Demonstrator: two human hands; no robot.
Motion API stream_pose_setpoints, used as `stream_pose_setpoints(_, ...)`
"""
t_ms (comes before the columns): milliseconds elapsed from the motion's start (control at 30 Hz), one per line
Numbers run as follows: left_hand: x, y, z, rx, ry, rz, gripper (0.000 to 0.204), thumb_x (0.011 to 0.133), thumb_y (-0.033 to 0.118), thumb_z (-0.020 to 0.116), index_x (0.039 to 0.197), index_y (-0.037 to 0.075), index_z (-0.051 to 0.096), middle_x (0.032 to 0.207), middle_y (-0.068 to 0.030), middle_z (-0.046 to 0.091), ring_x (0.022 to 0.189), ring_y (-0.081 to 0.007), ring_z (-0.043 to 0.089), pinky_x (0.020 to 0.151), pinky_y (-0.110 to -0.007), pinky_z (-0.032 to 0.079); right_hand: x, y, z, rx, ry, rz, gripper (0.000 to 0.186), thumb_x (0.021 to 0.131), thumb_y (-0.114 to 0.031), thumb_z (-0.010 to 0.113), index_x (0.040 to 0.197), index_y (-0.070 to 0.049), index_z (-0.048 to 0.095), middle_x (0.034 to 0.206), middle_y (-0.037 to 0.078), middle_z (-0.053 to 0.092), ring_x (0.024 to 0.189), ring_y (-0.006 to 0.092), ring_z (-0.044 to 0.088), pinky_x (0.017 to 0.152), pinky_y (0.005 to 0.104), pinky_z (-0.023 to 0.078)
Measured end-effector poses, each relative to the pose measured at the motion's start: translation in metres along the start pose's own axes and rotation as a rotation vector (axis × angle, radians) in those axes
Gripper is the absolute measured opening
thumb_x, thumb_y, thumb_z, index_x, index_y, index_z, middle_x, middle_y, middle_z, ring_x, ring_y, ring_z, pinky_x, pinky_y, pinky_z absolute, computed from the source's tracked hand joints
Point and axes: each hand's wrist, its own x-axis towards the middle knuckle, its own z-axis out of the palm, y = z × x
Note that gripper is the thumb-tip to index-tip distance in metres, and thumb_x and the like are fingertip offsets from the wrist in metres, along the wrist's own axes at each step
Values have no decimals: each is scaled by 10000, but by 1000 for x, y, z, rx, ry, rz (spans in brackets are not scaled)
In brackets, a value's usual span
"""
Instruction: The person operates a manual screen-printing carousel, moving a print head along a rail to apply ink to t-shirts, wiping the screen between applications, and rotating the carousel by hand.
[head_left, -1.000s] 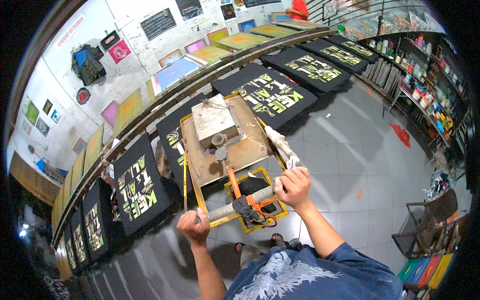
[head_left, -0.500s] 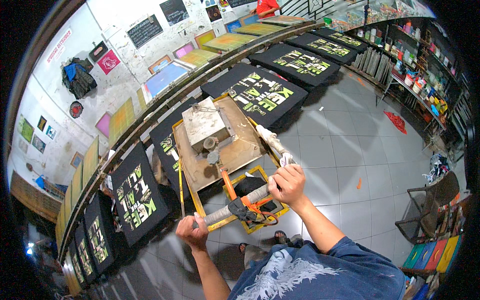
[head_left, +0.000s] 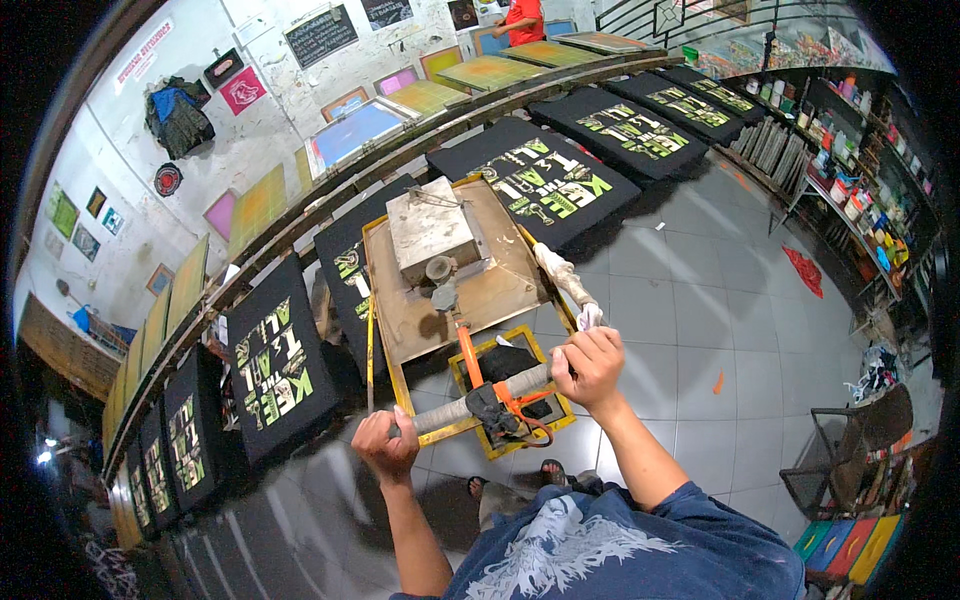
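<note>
My left hand (head_left: 387,445) is closed round the left end of a grey, tape-wrapped handlebar (head_left: 440,418). Its right end is in the grip of my right hand (head_left: 590,368). Ahead of the bar, joined to it by an orange strut, is a broad metal panel (head_left: 510,290) in a yellow frame, with a silver metal box (head_left: 432,232) on top; it looks like a flash dryer. The panel covers much of a black printed T-shirt (head_left: 345,250). A cloth-wrapped rod (head_left: 560,272) runs along the panel's right side, near my right hand. Black and orange cables hang at the bar's middle.
More black shirts (head_left: 545,185) with green and white prints lie in a row along a long rail. Screen frames (head_left: 360,135) line its wall side. A person in red (head_left: 522,22) stands far back. At right are crowded shelves (head_left: 850,190) and a chair (head_left: 850,430); a yellow-framed stand (head_left: 560,405) sits below the bar.
The view has turned slightly, so the room sits further right and a little higher at the back. Both hands keep their grip, and the dryer stays over the same shirt.
</note>
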Motion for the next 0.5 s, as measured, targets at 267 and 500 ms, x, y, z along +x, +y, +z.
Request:
stream_pose_setpoints(267,-1,-4,5,18,10,10,283,802,60,654,606,59,450,575,-135,468,517,-336,503,514,-428,360,2,3,-4,-15,-36,-9,196,818,-167,705,670,-107,593,696,34,528,671,233,552,699,390,416)
stream_pose_setpoints(500,-5,-9,1,-8,62,27,269,772,57,657,618,69,437,579,-123,462,519,-344,493,510,-431,358,33,-4,-25,83,-267,54,143,826,-181,773,762,-90,684,714,52,597,698,269,587,648,389,437)
